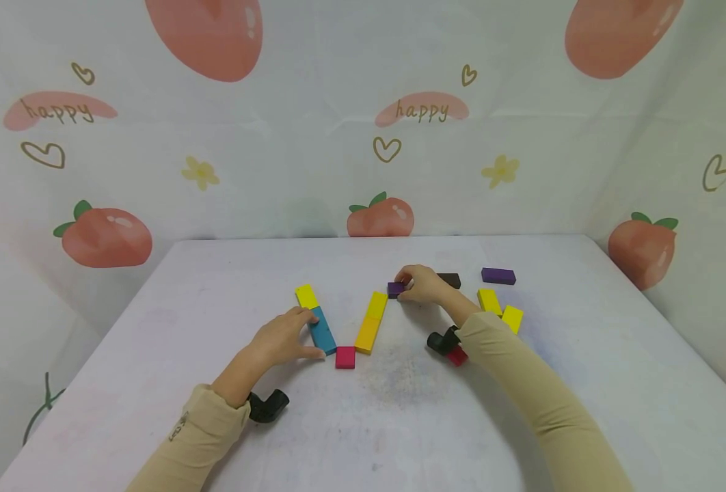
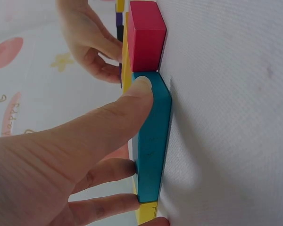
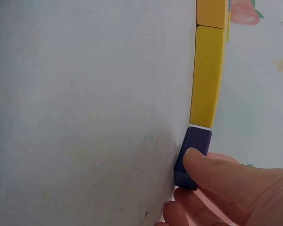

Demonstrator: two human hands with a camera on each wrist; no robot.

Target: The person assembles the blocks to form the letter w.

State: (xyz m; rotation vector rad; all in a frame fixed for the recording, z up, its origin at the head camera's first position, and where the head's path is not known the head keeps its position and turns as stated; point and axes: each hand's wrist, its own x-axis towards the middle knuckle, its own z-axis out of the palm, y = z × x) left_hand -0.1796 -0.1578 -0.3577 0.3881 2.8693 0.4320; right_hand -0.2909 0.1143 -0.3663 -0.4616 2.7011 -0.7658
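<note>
My left hand (image 1: 285, 336) is at a blue block (image 1: 323, 331) on the table, fingers spread. In the left wrist view its thumb rests against the side of the blue block (image 2: 153, 141), with fingertips along the top edge. A yellow block (image 1: 306, 296) continues from the far end. The near end meets a red block (image 1: 345, 357). From there an orange block (image 1: 367, 335) and another yellow block (image 1: 377, 305) slant away. Between thumb and fingers, my right hand (image 1: 422, 285) pinches a purple block (image 3: 196, 141), close by the yellow block's far end.
A black block (image 1: 450, 280) lies behind the right hand. Farther right are a purple block (image 1: 498, 276) and two yellow blocks (image 1: 489, 301). Under the right forearm, a red block (image 1: 457, 355) is partly hidden by the black wrist camera (image 1: 441, 342). A printed curtain (image 1: 289, 171) hangs behind the table.
</note>
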